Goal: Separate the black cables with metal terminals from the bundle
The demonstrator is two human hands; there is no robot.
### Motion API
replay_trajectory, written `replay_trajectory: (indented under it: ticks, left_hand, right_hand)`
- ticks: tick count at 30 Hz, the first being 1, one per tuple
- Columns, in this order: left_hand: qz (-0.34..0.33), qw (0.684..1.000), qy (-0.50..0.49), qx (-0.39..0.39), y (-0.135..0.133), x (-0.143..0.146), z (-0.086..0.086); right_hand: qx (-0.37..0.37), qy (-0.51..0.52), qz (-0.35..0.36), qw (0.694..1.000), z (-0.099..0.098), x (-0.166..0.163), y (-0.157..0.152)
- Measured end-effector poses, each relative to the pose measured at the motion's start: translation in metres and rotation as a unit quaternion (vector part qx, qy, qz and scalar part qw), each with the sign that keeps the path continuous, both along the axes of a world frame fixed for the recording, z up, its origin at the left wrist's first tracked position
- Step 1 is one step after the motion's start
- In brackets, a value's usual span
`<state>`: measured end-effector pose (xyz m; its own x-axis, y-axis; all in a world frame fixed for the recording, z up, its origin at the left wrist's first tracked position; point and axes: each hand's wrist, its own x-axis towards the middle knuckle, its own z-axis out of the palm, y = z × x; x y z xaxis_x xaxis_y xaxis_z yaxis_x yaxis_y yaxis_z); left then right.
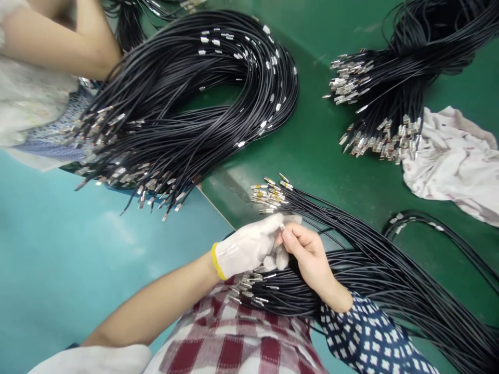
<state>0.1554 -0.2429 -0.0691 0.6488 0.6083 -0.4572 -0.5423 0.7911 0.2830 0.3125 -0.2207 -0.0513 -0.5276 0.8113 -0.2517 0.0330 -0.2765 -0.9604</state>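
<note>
My left hand wears a white knit glove with a yellow cuff. Its fingers are curled, with the thumb and forefinger closed at a small silvery cable connector. From the other side my bare right hand pinches the same connector between thumb and fingertips. Most of this cable is hidden behind the hands. Just beyond them lie the metal-tipped ends of a black cable bundle, some marked yellow. Another group of connector ends rests below the glove, by my checked apron.
A large looped bundle of black cables lies at upper left, beside another person's arm. More bundled cables and a crumpled white cloth are on the right of the green table. A short cable loop lies nearby.
</note>
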Motion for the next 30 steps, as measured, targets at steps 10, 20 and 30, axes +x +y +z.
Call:
replay_trajectory:
  ticks: [10,20,30]
  left_hand:
    - [0.029,0.998,-0.052,-0.025,-0.001,0.003,-0.001]
    - [0.031,0.997,-0.065,0.024,-0.001,0.002,-0.012]
    - [0.042,0.997,-0.059,0.031,0.000,0.004,-0.012]
  right_hand:
    - [0.008,-0.027,-0.011,1.000,-0.003,0.002,0.000]
    - [0.016,-0.017,-0.019,1.000,-0.005,0.001,0.000]
    - [0.030,-0.026,-0.016,0.999,-0.004,0.001,0.002]
